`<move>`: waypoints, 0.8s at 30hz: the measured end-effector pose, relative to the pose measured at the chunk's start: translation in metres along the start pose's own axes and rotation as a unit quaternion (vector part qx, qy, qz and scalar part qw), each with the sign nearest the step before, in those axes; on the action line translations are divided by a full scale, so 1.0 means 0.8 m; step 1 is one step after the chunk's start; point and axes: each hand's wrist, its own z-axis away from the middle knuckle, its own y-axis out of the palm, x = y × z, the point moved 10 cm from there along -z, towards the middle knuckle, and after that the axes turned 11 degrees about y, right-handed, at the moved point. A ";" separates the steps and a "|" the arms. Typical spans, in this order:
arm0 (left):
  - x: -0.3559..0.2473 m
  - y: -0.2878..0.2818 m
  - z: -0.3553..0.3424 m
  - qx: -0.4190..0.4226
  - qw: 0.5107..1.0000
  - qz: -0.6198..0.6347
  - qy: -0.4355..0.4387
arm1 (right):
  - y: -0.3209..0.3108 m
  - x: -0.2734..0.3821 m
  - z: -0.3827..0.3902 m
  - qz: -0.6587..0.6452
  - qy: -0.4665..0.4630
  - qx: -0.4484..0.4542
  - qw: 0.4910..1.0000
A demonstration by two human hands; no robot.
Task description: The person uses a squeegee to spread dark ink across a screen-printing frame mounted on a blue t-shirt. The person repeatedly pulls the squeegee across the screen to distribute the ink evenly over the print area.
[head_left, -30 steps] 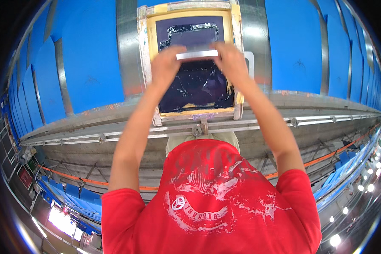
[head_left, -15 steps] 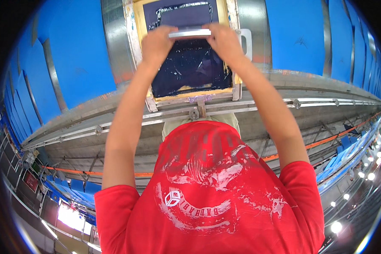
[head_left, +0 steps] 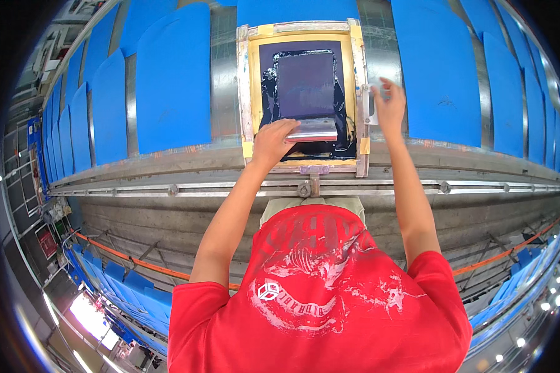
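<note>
A silk-screen printing frame (head_left: 243, 93) lies on the bench, its mesh (head_left: 306, 81) dark purple with wet, near-black ink around a paler rectangle. Across the near part of the mesh rests a metal squeegee (head_left: 317, 129). My left hand (head_left: 272, 143) is closed on the squeegee's left end. To the right of the frame, my right hand (head_left: 390, 109) is lifted beside the frame's white side handle (head_left: 372, 104). Its fingers are bent but apart, and nothing shows in them.
Blue panels (head_left: 174, 81) lie in a row along the metal bench on both sides of the frame. A metal rail (head_left: 230, 188) with round knobs runs along the bench's near edge. Behind me, an orange strip (head_left: 130, 258) edges another row of blue panels.
The squeegee has come nearer to me, to the mesh's near end. My right hand has let go of it and moved right to the side handle; my left hand keeps hold.
</note>
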 end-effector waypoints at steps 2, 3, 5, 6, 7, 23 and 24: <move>0.000 0.007 0.014 -0.002 1.000 0.000 -0.014 | 0.021 -0.030 -0.026 0.033 -0.001 -0.019 0.999; 0.004 0.007 0.023 -0.003 1.000 -0.005 -0.024 | 0.050 -0.047 -0.034 0.000 0.045 0.046 0.998; 0.006 0.020 0.030 0.002 1.000 0.015 -0.019 | 0.063 -0.053 -0.036 -0.010 0.081 0.083 0.993; -0.006 0.025 0.014 0.006 1.000 0.024 0.006 | 0.047 -0.084 -0.056 -0.020 0.073 0.036 0.996; -0.010 0.021 0.019 0.006 1.000 0.027 0.012 | 0.048 -0.083 -0.053 -0.010 0.121 0.062 0.991; 0.168 -0.205 0.221 -0.050 0.998 -0.048 -0.015 | 0.268 0.239 0.128 -0.181 0.040 0.012 0.983; 0.177 -0.212 0.234 -0.043 0.998 -0.044 -0.023 | 0.285 0.247 0.138 -0.167 0.040 0.013 0.985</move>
